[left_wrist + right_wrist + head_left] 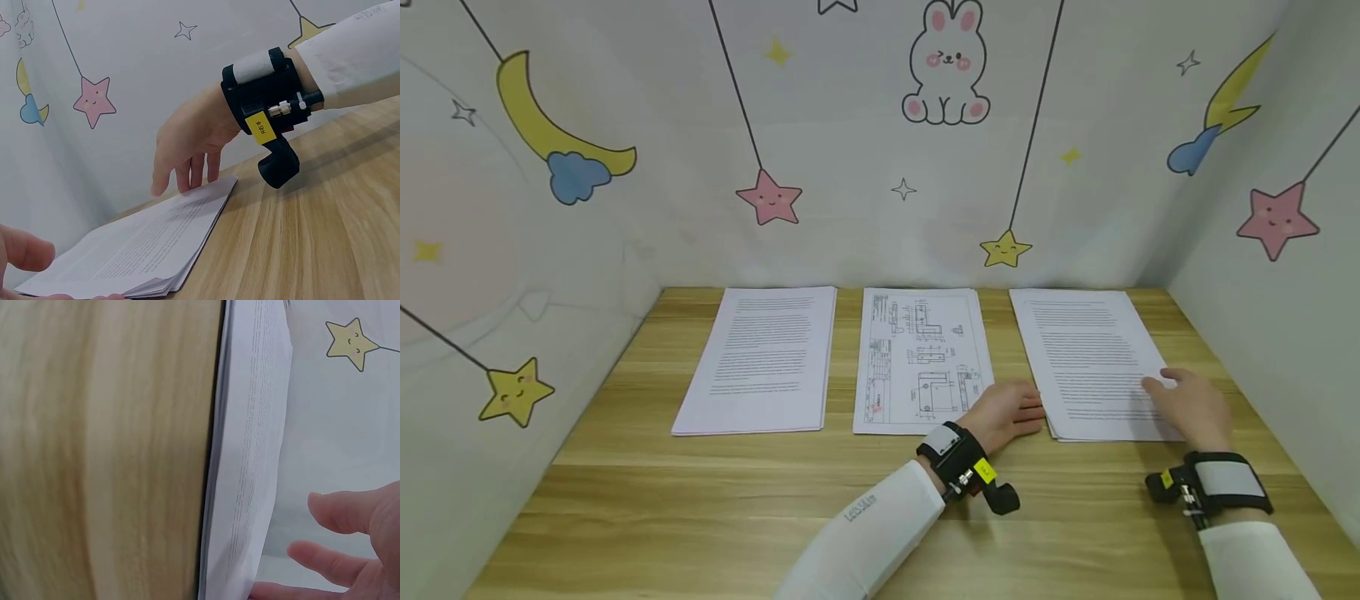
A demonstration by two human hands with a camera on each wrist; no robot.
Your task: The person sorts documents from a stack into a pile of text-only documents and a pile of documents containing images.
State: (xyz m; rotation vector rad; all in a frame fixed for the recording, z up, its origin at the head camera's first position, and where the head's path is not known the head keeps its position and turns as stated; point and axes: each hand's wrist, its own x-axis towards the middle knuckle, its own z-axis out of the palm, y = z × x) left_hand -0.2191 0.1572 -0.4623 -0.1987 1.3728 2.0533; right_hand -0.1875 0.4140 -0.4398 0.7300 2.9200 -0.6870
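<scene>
A stack of printed text sheets (1082,358) lies at the right of the table, its lower left corner slightly uneven. My left hand (1006,412) is at that stack's lower left edge, fingers extended and overlapping the drawing stack's corner from above. At the opposite side, my right hand (1197,410) has its fingers at the stack's right edge, thumb and fingers spread. In the left wrist view the right hand (194,140) reaches down to the paper edge with loose fingers. The right wrist view shows the thumb and fingers (340,512) apart, close to the sheets (250,450).
A stack topped by a technical drawing (917,358) lies in the middle of the wooden table (700,500). Another stack of text pages (767,358) is at the left. Patterned white walls (850,125) bound the table at the back and sides.
</scene>
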